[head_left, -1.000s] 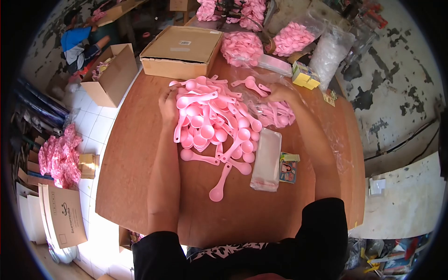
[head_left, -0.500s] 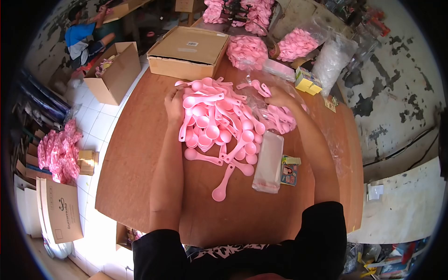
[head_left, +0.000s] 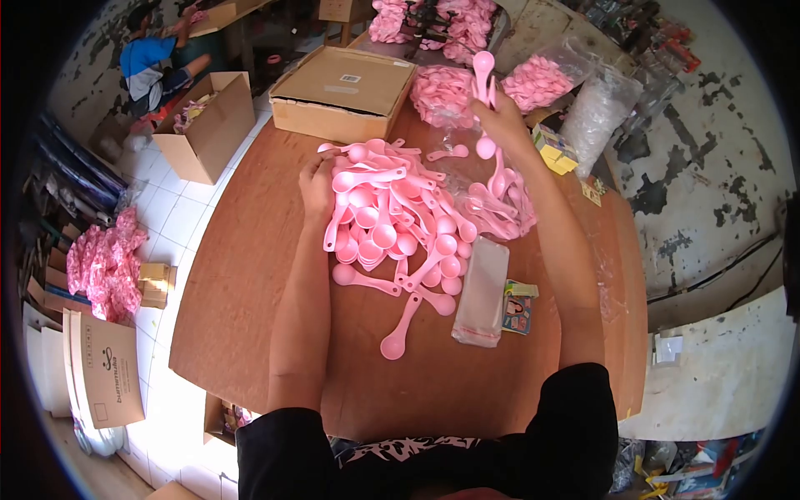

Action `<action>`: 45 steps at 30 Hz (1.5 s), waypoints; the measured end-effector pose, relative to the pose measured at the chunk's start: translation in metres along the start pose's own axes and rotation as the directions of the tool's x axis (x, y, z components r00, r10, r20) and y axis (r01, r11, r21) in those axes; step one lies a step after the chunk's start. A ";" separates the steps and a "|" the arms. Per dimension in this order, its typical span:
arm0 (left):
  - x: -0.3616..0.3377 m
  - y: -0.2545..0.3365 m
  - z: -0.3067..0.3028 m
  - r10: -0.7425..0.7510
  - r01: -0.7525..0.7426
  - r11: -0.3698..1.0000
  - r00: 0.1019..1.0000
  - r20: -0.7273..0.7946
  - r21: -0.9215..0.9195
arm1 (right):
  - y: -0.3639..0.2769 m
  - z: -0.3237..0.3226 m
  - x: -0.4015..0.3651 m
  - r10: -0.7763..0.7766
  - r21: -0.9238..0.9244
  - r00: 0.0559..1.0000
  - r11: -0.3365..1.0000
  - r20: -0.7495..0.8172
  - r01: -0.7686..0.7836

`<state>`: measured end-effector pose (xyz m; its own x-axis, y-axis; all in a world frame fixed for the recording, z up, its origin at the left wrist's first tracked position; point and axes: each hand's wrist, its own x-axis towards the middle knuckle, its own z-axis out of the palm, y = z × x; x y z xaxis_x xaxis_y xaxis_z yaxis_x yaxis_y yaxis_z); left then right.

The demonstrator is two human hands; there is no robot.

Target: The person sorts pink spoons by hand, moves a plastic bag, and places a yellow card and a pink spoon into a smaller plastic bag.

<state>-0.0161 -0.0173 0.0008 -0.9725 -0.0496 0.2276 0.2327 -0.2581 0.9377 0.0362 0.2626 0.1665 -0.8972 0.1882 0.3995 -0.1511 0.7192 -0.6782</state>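
A large heap of pink plastic spoons (head_left: pixel 379 208) lies on the brown wooden table (head_left: pixel 242 275). My left hand (head_left: pixel 317 185) rests at the heap's left edge, its fingers curled by a spoon there; whether it grips that spoon is hidden. Raised beyond the heap on the right, my right hand (head_left: pixel 502 121) holds several pink spoons (head_left: pixel 483 65), some pointing up and some hanging down. Below it, more spoons (head_left: pixel 492 212) lie on clear plastic. A single spoon (head_left: pixel 448 152) lies between the heap and these.
A closed cardboard box (head_left: pixel 342 92) stands at the back left. Clear plastic sleeves (head_left: pixel 482 292) and a small printed card (head_left: pixel 517 312) lie right of the heap. Bags of pink pieces (head_left: pixel 442 93), a yellow box (head_left: pixel 554 150) and a clear bag (head_left: pixel 600 112) stand behind. Another person (head_left: pixel 148 62) sits far left.
My right hand has risen away from the table, lifting several spoons. One spoon now lies apart on the table where that hand was. My left hand remains beside the heap.
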 end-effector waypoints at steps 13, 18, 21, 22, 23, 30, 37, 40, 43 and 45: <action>-0.004 0.009 0.001 -0.007 0.015 0.983 0.999 0.044 -0.186 | -0.046 0.116 -0.023 -0.071 -0.304 0.916 0.931 0.395 0.203; -0.003 0.007 0.001 -0.052 0.061 0.985 0.997 0.060 -0.159 | -0.039 0.085 -0.013 -0.083 -0.261 0.859 0.934 0.505 0.244; -0.003 0.008 0.002 -0.061 0.070 0.981 0.997 0.054 -0.179 | -0.021 0.052 -0.005 -0.010 -0.197 0.872 0.973 0.489 0.121; -0.003 0.008 0.003 -0.075 0.083 0.976 0.996 0.046 -0.200 | -0.009 0.040 -0.003 0.021 -0.225 0.875 0.969 0.484 0.101; -0.003 0.006 0.002 -0.076 0.084 0.976 0.996 0.049 -0.201 | 0.006 0.027 0.000 0.052 -0.252 0.877 0.964 0.477 0.080; 0.003 -0.007 0.000 -0.034 0.038 0.983 0.999 0.026 -0.180 | 0.119 -0.026 -0.017 0.315 -0.526 0.585 0.818 0.748 0.233; 0.000 0.000 0.002 -0.024 0.030 0.990 0.999 0.043 -0.140 | 0.107 -0.025 -0.058 0.162 -0.537 0.640 0.714 0.751 0.450; 0.003 -0.005 0.001 -0.072 0.083 0.977 0.996 0.060 -0.196 | 0.106 -0.026 -0.050 0.309 -0.543 0.652 0.819 0.692 0.188; 0.005 -0.007 0.000 -0.040 0.052 0.979 0.997 0.067 -0.197 | 0.125 -0.026 -0.051 0.278 -0.552 0.773 0.827 0.571 0.111; 0.001 -0.004 0.001 -0.029 0.038 0.985 0.998 0.054 -0.166 | 0.135 -0.027 -0.050 0.278 -0.528 0.800 0.848 0.531 0.056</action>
<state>-0.0184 -0.0156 -0.0020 -0.9769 0.0098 0.2137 0.1903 -0.4161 0.8892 0.0721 0.3684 0.0715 -0.9805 -0.0047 -0.1964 0.0408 0.9731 -0.2269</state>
